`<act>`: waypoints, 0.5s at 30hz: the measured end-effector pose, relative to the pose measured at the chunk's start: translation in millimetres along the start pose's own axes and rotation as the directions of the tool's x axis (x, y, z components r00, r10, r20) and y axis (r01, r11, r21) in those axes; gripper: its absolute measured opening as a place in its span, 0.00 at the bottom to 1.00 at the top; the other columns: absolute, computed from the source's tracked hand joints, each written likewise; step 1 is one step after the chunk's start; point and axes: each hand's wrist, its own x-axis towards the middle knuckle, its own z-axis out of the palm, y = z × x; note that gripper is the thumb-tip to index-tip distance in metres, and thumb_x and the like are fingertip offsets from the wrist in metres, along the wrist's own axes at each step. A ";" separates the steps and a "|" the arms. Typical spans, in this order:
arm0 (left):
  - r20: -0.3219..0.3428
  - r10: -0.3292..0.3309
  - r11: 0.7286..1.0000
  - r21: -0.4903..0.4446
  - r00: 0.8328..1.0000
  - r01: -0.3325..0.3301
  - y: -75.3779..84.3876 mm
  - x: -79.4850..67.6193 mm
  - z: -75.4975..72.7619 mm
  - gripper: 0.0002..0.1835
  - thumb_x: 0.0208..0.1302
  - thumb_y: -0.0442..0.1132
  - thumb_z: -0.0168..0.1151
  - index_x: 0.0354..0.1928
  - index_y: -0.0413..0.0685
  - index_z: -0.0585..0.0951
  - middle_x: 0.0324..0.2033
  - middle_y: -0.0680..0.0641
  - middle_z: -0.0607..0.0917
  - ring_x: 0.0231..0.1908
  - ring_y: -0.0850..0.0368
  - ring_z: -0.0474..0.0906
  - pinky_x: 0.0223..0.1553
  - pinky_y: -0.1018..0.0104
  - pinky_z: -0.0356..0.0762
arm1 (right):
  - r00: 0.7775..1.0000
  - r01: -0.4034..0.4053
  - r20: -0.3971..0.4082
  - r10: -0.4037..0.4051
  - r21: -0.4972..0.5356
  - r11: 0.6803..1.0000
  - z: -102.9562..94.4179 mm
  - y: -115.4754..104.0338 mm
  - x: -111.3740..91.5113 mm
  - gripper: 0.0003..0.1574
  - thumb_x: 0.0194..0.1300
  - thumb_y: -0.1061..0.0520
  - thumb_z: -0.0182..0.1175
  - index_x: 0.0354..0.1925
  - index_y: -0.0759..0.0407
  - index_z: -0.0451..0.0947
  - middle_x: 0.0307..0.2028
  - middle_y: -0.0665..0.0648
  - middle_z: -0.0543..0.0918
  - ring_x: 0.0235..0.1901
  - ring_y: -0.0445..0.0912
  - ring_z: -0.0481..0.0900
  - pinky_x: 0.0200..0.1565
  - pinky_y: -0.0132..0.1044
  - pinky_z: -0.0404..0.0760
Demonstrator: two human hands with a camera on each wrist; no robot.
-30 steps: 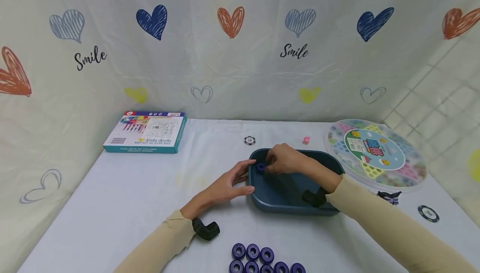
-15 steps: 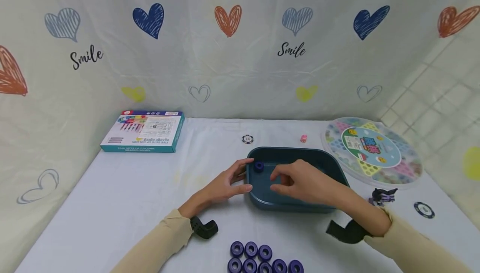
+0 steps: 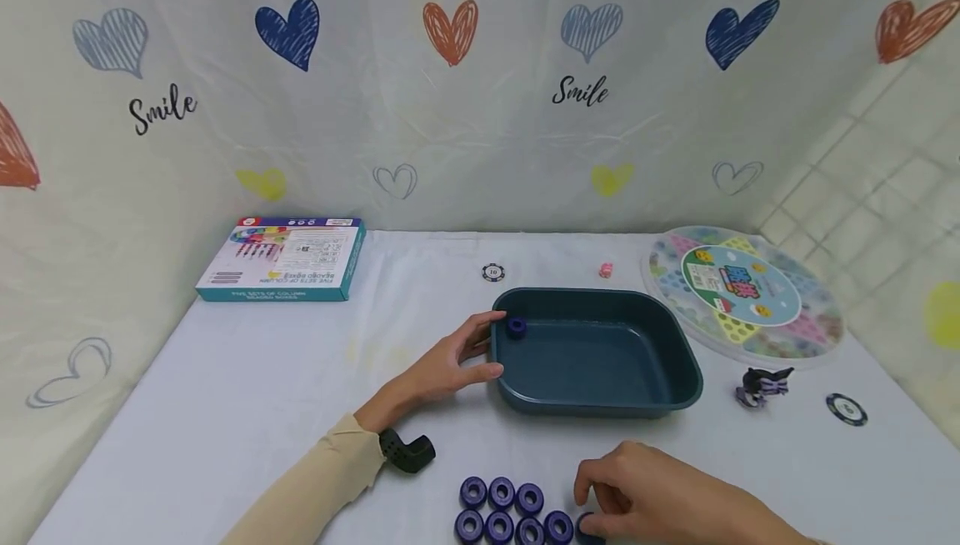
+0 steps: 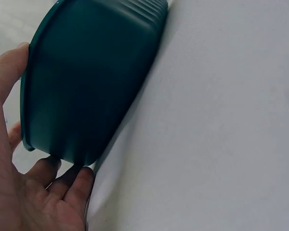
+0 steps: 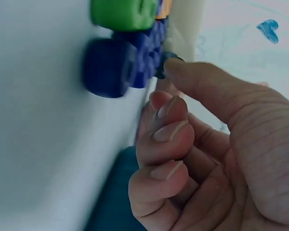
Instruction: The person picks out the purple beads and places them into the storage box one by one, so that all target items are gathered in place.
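Observation:
A dark teal tub [image 3: 592, 405] sits mid-table with one purple ring-shaped bead [image 3: 516, 327] in its back left corner. My left hand [image 3: 442, 368] holds the tub's left end, thumb near the front corner and index finger at the rim further back. In the left wrist view its other fingertips press the tub's outer wall. At the near edge, my right hand [image 3: 652, 491] pinches the rightmost purple bead [image 3: 587, 535] of two rows; thumb and hand partly hide it. Several more purple beads [image 3: 501, 493] lie to its left. Right hand's lower fingers [image 5: 159, 187] are curled.
A flat puzzle box [image 3: 281, 260] lies at the back left, a round game board [image 3: 746, 295] at the back right. Poker chips [image 3: 846, 409], a dark figurine [image 3: 763, 385] and a pink piece [image 3: 606, 269] lie around the tub. A green bead [image 5: 123, 14] shows in the right wrist view.
My right hand has left the purple bead in the tub's back left corner and come toward me to the bead rows. The left hand stays at the tub's end.

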 end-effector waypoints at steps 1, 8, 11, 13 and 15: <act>-0.004 -0.002 1.000 0.006 1.000 0.002 -3.5 0.5 -0.4 0.38 0.59 0.49 0.59 0.68 0.52 0.53 0.65 0.39 0.57 0.62 0.45 0.58 0.60 0.52 0.59 | 1.000 0.008 0.008 -0.008 0.013 1.000 2.4 3.3 -1.8 0.08 0.61 0.45 0.56 0.37 0.42 0.77 0.17 0.35 0.69 0.18 0.29 0.66 0.21 0.25 0.70; -0.019 -0.002 0.999 0.041 1.000 0.003 -19.6 2.3 -1.9 0.38 0.59 0.53 0.58 0.68 0.59 0.53 0.65 0.45 0.58 0.62 0.54 0.59 0.60 0.59 0.60 | 0.997 0.068 0.023 -0.070 0.083 0.994 12.9 17.2 -4.4 0.10 0.60 0.45 0.57 0.40 0.44 0.77 0.18 0.35 0.68 0.19 0.28 0.66 0.21 0.24 0.70; -0.022 -0.012 0.999 0.044 1.000 0.013 -18.6 2.2 -0.7 0.38 0.58 0.53 0.58 0.68 0.59 0.53 0.65 0.46 0.58 0.62 0.55 0.59 0.60 0.60 0.60 | 0.997 0.071 0.017 -0.073 0.111 0.991 14.3 20.3 -5.9 0.10 0.60 0.46 0.57 0.40 0.44 0.77 0.19 0.36 0.68 0.19 0.28 0.66 0.21 0.24 0.70; -0.022 -0.011 0.999 0.042 1.000 0.012 -19.2 2.4 -0.1 0.38 0.59 0.53 0.58 0.68 0.58 0.53 0.65 0.46 0.58 0.62 0.55 0.59 0.60 0.60 0.60 | 0.997 0.066 0.016 -0.069 0.154 0.986 14.7 23.9 -8.8 0.10 0.60 0.47 0.58 0.40 0.44 0.78 0.19 0.36 0.69 0.19 0.29 0.66 0.21 0.24 0.69; -0.021 -0.009 0.999 0.041 1.000 0.009 -19.8 2.7 0.2 0.38 0.59 0.53 0.58 0.68 0.58 0.53 0.65 0.45 0.58 0.62 0.54 0.59 0.60 0.61 0.60 | 0.998 0.052 0.015 -0.056 0.203 0.978 14.5 28.5 -12.8 0.09 0.60 0.49 0.59 0.41 0.44 0.78 0.19 0.37 0.69 0.19 0.30 0.67 0.21 0.24 0.69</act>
